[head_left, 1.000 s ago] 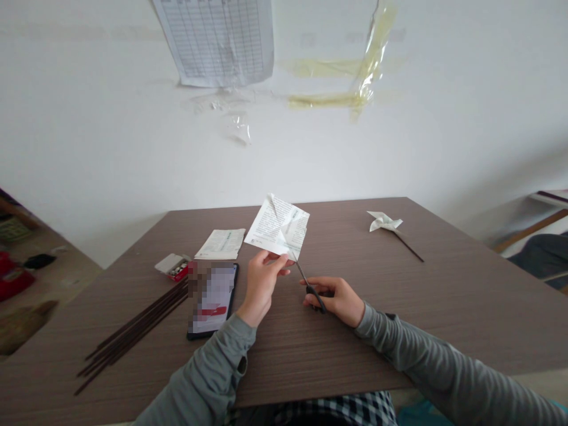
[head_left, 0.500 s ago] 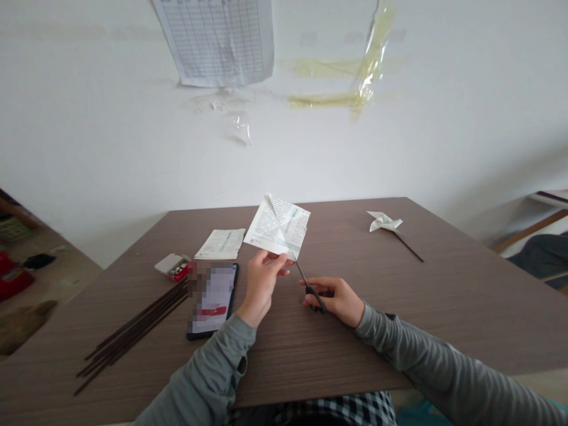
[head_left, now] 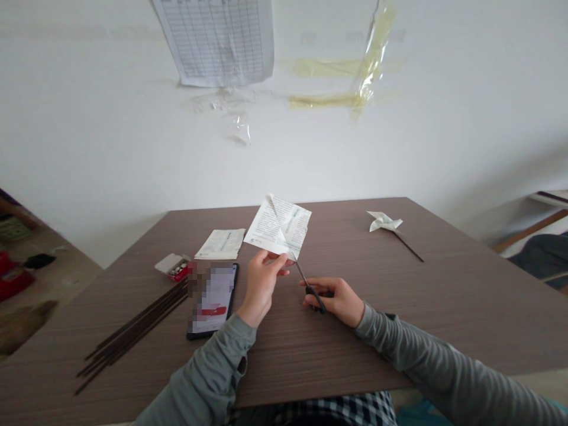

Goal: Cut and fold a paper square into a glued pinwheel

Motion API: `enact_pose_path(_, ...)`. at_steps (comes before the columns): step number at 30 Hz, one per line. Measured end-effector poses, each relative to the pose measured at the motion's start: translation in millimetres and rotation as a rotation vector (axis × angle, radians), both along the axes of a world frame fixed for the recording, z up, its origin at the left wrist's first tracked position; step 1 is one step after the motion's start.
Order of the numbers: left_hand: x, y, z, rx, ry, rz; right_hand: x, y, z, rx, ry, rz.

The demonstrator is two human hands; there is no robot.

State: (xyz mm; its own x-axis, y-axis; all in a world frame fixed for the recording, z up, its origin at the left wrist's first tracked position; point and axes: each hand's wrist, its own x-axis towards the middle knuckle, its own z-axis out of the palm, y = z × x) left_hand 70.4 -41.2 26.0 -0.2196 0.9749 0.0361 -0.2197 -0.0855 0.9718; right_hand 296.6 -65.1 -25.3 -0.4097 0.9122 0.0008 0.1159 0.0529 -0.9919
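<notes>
One printed paper square (head_left: 276, 225), above the brown wood-grain table (head_left: 465, 296), pinched in the left hand (head_left: 261, 284). One pair of scissors (head_left: 309, 288), its tip at the square's lower corner, gripped in the curled right hand (head_left: 337, 299). We list one pinwheel (head_left: 385, 223), one phone (head_left: 225, 296) (partly pixelated), one open box (head_left: 173, 266), flat papers (head_left: 220, 244), and dark sticks (head_left: 137, 329) overlapping beyond our count. Behind: one white wall (head_left: 444, 118); one gridded sheet (head_left: 222, 44), cut off above.

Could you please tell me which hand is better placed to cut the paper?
Probably the right hand: it holds the scissors, which reach the near corner of the paper. The left hand is busy holding the paper.
</notes>
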Motion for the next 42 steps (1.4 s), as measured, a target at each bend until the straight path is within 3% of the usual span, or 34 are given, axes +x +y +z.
enact_pose_path(16,1.0,-1.5,4.4,-0.007,0.013,0.006,-3.8,-2.6,9.1,-0.032,0.017,-0.027)
enact_pose_path(42,-2.2,-1.3,7.0,-0.027,0.06,-0.013,-1.8,-0.9,3.0,0.031,-0.024,-0.011)
